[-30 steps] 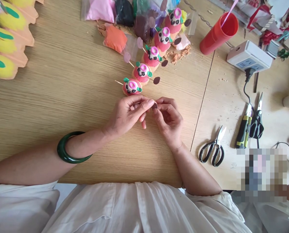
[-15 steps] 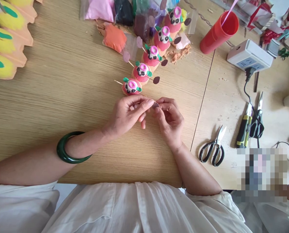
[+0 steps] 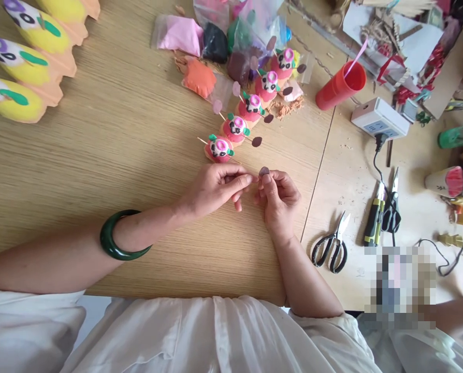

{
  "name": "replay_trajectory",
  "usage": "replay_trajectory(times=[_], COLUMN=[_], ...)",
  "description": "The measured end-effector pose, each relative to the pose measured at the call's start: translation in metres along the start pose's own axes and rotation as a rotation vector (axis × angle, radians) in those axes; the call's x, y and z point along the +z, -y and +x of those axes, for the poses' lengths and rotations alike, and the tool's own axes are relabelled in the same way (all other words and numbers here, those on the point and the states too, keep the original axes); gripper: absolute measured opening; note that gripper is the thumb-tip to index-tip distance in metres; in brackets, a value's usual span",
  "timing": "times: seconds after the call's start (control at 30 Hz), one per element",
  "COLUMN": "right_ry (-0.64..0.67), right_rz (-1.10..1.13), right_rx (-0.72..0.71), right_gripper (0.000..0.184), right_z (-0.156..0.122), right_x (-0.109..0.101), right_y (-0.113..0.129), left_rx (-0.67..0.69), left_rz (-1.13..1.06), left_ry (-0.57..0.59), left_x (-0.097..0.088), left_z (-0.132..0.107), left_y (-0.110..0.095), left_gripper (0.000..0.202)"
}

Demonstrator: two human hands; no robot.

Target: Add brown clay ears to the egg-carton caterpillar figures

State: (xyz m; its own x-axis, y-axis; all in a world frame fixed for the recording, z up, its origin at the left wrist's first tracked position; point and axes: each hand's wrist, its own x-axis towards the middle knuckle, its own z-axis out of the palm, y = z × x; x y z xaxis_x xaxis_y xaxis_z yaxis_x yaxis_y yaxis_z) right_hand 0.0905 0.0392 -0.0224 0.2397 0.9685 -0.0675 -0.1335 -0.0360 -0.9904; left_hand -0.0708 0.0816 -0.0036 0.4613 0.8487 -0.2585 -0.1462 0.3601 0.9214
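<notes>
My right hand (image 3: 278, 194) pinches a small dark brown clay disc (image 3: 264, 171) between thumb and fingertips. My left hand (image 3: 226, 186), with a green bangle (image 3: 113, 235) on its forearm, has its thumb and forefinger closed close against the right fingertips; what they hold, if anything, is hidden. Just beyond the left hand stands the nearest clay figure (image 3: 219, 148), with a white face, pink ring and green ears. One bare stick juts from its left; another runs toward my left hand. Behind it, several similar figures (image 3: 236, 128) carry a pinkish disc and a dark brown disc on sticks.
Bags of coloured clay (image 3: 181, 35) lie at the back. Yellow figures in an orange holder (image 3: 66, 67) stand far left. To the right are a red cup (image 3: 334, 90), a power strip (image 3: 381, 118), scissors (image 3: 334, 246) and a utility knife (image 3: 374, 220). Another person's arm (image 3: 452, 316) shows lower right.
The dark disc has moved up and right in my right fingertips and shows more fully. My hands are slightly farther apart at the fingertips. The whole view has shifted a little.
</notes>
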Motion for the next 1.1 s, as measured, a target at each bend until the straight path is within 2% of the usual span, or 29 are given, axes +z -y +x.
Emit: replay_trajectory(times=[0.13, 0.33, 0.5, 0.63, 0.87, 0.97, 1.1], right_ry=[-0.023, 0.01, -0.044, -0.051, -0.089, -0.093, -0.091], right_rz=[-0.045, -0.165, -0.211, -0.187, -0.219, -0.219, -0.218], right_rx=[0.087, 0.074, 0.107, 0.089, 0.067, 0.07, 0.081], right_gripper=[0.025, 0.024, 0.026, 0.025, 0.024, 0.024, 0.021], right_z=[-0.001, -0.003, 0.001, -0.001, -0.003, -0.003, -0.005], right_x=[0.006, 0.027, 0.037, 0.041, 0.052, 0.052, 0.05], right_y=[0.02, 0.048, 0.041, 0.036, 0.034, 0.032, 0.028], left_rx=[-0.058, -0.203, -0.292, -0.243, -0.234, -0.245, -0.236], left_rz=[-0.175, -0.428, -0.599, -0.66, -0.674, -0.709, -0.685], left_ry=[-0.097, -0.172, -0.169, -0.141, -0.134, -0.131, -0.123], left_x=[0.004, 0.006, 0.001, 0.001, 0.003, 0.003, 0.002], left_z=[-0.002, -0.009, -0.009, -0.011, -0.008, -0.007, -0.007], left_y=[-0.001, 0.0, -0.006, -0.008, -0.009, -0.008, -0.009], left_gripper=[0.012, 0.012, 0.011, 0.012, 0.018, 0.018, 0.028])
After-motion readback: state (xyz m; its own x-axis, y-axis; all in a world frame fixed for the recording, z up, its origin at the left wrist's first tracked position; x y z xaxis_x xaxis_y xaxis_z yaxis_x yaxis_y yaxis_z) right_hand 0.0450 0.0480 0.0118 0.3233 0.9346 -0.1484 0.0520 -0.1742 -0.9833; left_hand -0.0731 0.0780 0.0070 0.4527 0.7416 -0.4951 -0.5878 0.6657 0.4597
